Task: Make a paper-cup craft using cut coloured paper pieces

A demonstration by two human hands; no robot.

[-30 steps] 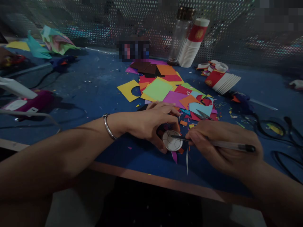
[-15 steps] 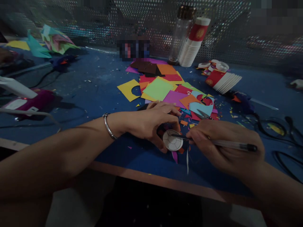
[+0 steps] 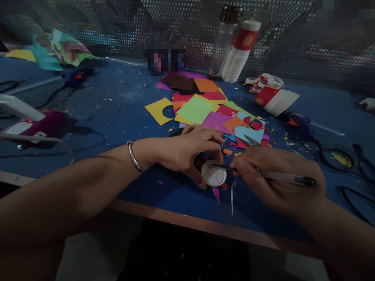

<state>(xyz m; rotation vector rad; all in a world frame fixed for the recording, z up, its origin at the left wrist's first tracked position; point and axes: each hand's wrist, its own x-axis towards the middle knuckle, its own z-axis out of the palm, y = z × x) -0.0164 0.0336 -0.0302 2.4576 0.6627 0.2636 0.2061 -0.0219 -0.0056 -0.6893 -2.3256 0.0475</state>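
The clutter across my blue table (image 3: 123,109).
A heap of coloured paper squares (image 3: 195,110) lies mid-table, with a notched yellow sheet (image 3: 158,111) at its left and small scissors (image 3: 251,141) at its near right. By the perforated screen (image 3: 117,27) along the far edge stand a clear bottle (image 3: 222,43) and, just beside it, a tall cup stack (image 3: 240,52); a second stack (image 3: 277,100) lies on its side further right. Black cables (image 3: 348,164) coil by the right edge, a purple tool (image 3: 43,125) rests near the left edge, and folded paper (image 3: 68,50) sits in the far left corner.
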